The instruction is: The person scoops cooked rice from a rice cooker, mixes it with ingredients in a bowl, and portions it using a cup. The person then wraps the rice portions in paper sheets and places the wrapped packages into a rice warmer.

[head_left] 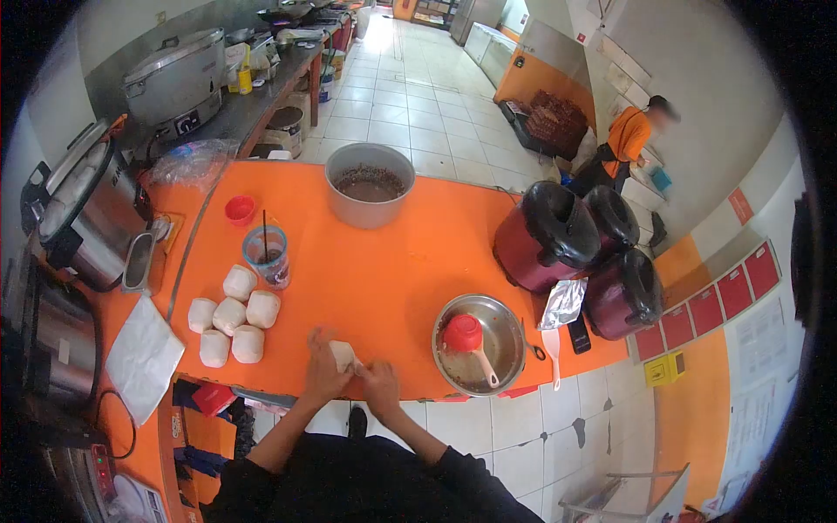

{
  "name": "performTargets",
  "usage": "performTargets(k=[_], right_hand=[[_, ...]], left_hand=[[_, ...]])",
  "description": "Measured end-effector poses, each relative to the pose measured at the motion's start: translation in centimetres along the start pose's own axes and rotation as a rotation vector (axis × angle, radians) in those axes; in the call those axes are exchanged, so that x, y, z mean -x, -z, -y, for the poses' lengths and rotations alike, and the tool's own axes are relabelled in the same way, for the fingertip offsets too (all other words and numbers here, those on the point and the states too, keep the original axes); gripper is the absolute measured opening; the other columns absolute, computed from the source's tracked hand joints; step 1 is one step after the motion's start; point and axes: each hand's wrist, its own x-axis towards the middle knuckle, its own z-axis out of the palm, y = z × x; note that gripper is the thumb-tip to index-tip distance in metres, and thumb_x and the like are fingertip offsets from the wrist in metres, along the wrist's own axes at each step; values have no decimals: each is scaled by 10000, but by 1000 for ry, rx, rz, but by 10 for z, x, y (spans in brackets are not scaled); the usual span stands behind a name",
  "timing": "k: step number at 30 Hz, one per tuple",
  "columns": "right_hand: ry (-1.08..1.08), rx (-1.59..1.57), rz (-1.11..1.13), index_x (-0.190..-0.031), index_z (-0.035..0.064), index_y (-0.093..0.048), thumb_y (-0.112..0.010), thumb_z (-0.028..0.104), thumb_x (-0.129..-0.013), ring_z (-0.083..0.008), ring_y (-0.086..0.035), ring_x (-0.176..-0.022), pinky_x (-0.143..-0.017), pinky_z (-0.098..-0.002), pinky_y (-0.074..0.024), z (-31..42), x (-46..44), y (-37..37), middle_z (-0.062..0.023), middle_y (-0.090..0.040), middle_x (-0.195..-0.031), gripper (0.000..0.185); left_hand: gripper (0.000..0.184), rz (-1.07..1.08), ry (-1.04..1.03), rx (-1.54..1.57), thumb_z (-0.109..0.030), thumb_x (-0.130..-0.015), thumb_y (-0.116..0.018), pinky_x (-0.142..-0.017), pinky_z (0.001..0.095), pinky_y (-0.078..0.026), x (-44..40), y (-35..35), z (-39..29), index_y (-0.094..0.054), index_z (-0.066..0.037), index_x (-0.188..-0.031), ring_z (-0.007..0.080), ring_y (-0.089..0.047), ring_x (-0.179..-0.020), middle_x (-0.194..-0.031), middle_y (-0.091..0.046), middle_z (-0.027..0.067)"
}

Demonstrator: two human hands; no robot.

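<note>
My left hand is closed around a white rounded bundle in a thin wrapper, at the near edge of the orange table. Beside it, my right hand pinches the bundle's twisted end. Several similar white bundles sit in a cluster to the left; whether they hold rice or something else, I cannot tell. Behind the cluster a clear cup with a blue rim holds a dark stick. On the right, a steel pan contains a red cup-shaped scoop and a light-handled utensil.
A deep grey pot stands at the table's far edge, near a small red bowl. Dark red lidded containers, a white spatula and a phone occupy the right. Rice cookers line the left. Another person stands far right.
</note>
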Motion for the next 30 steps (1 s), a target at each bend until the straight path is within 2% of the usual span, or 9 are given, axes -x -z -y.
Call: performTargets(k=[3,6,9,12,15,18,21,24,30], right_hand=[[27,77,82,-1053,-38,-584,-535,59,-788,-284,-517,-876,-768,-364,-437,22,11,-7,-134,-527,-965,287],[79,74,90,-1015,-81,-579,-530,41,-770,-283,-502,-885,-773,-381,-444,29,14,-11,-154,-490,-1034,278],[87,5,146,-977,-103,-589,-542,38,-750,-289,-490,-906,-785,-391,-449,24,7,-16,-170,-469,-1080,272],[72,-111,165,-936,-97,-607,-567,11,-706,-304,-486,-934,-790,-395,-450,23,8,-17,-175,-473,-1101,257],[27,-313,46,-919,-65,-622,-587,-37,-706,-303,-496,-941,-773,-386,-448,15,8,-22,-172,-481,-1073,217],[-87,-666,-160,-924,-26,-634,-579,-68,-764,-284,-514,-909,-736,-356,-446,15,10,-32,-169,-479,-1019,175],[-212,-973,-406,-943,-6,-642,-528,-68,-851,-222,-517,-836,-684,-304,-439,45,-16,9,-132,-466,-982,159],[-261,-1257,-481,-931,-24,-632,-503,-78,-856,-194,-520,-848,-698,-287,-451,78,-42,48,-100,-460,-964,159],[-225,-1381,-360,-932,-11,-629,-500,-31,-867,-177,-536,-869,-769,-324,-488,132,-61,61,-69,-470,-983,146]], left_hand=[[888,-53,130,6,-124,-588,-783,-1002,476,-359,-4,2,-9,-275,-19,-1309,456,-325,-1231,-1356,-187,301],[818,-90,285,-105,-253,-636,-789,-995,490,-356,0,18,-26,-343,42,-1255,449,-364,-1203,-1259,-339,307],[834,202,481,-55,-447,-675,-764,-948,469,-406,8,11,24,-410,108,-1187,442,-492,-1092,-1126,-495,310],[858,268,516,-30,-596,-707,-692,-858,431,-466,-11,21,7,-482,135,-1104,392,-605,-943,-999,-596,289],[769,444,703,80,-580,-768,-651,-756,362,-506,-21,-10,75,-511,102,-1094,310,-655,-863,-1056,-616,246],[684,399,788,845,-592,-811,-593,-788,334,-473,-15,21,17,-536,12,-1128,227,-627,-915,-1040,-638,119],[614,349,951,1293,-615,-843,-528,-836,320,-425,-24,55,-42,-524,-105,-1185,170,-579,-951,-1020,-624,20],[569,189,859,1417,-637,-862,-470,-868,326,-384,-29,88,-92,-508,-177,-1195,144,-539,-973,-1004,-601,-1],[557,43,786,1576,-601,-898,-435,-816,333,-447,-8,118,-84,-483,-133,-1196,167,-564,-940,-1029,-589,20]])
